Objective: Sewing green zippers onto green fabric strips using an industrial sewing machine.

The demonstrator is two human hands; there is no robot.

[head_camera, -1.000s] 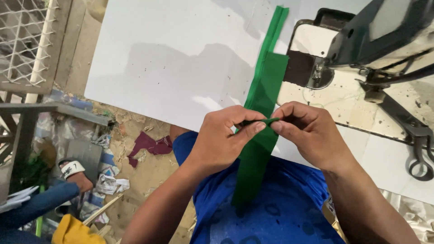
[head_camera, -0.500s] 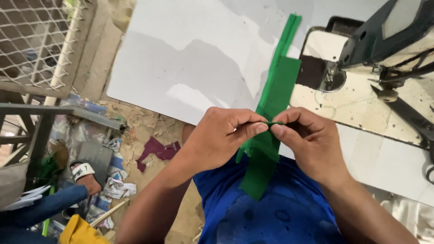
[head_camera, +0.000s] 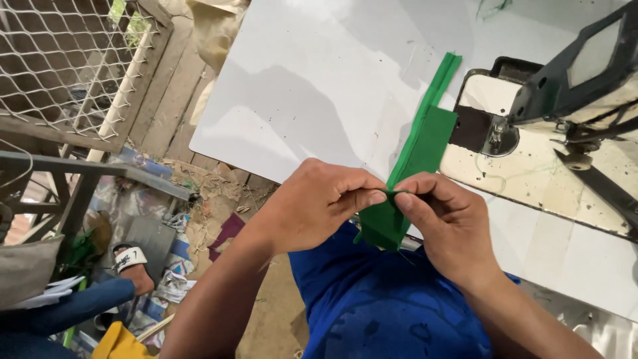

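Since the earlier frame more of the green fabric strip (head_camera: 419, 156) lies up the white table (head_camera: 299, 100) toward 1 o'clock, its near end pinched between the left hand (head_camera: 319, 199) and right hand (head_camera: 448, 223), beside the sewing machine (head_camera: 571, 100) at 3 o'clock

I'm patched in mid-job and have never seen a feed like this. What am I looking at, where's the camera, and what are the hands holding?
The one view comes from a camera on the worker's head, looking down at their own bare hands; there is no robot. The left hand and right hand pinch the near end of a green cloth strip between fingertips. The strip runs away across a white table toward a sewing machine on the right. Below is the worker's blue shirt. At lower left, another person's sandalled foot rests on the littered ground.
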